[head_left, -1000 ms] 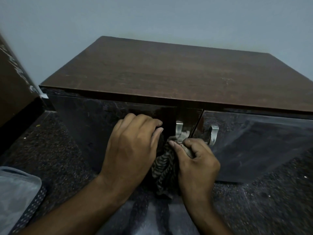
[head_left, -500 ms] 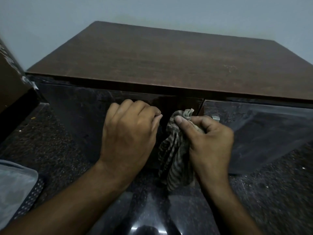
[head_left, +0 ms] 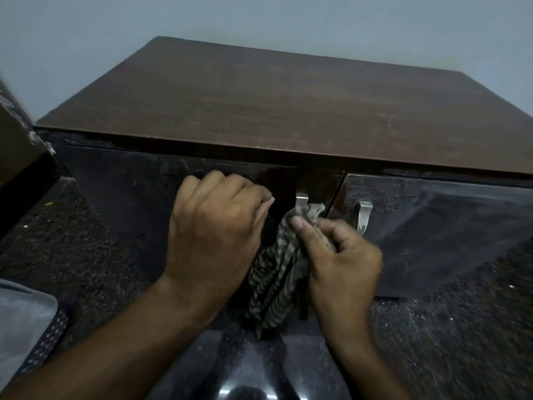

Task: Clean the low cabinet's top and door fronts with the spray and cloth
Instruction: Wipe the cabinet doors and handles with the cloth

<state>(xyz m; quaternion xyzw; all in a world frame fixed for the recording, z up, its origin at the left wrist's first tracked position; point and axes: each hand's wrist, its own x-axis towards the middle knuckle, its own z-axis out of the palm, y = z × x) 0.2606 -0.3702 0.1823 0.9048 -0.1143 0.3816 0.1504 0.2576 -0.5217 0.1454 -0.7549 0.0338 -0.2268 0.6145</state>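
The cabinet [head_left: 288, 111] stands against a pale wall [head_left: 259, 21], its brown top bare and faintly streaked. Below the top edge are two dark glossy doors. The left door [head_left: 121, 197] is swung out a little at its inner edge, and the right door [head_left: 447, 226] sits beside it, angled too.

The left hand [head_left: 213, 226] is up against the left door, its fingers curled over near the door's inner edge; whether they actually grasp that edge I cannot tell from here. The right hand [head_left: 343, 255] pinches a striped cloth [head_left: 277, 269] between thumb and curled fingers, bunched at the top and pressed at the gap between the doors, right below the left handle [head_left: 301, 197]. The rest of the cloth hangs loose down toward the speckled floor [head_left: 461, 342]. The right handle [head_left: 364, 216] shows just past the knuckles. No spray is in sight from where I stand.
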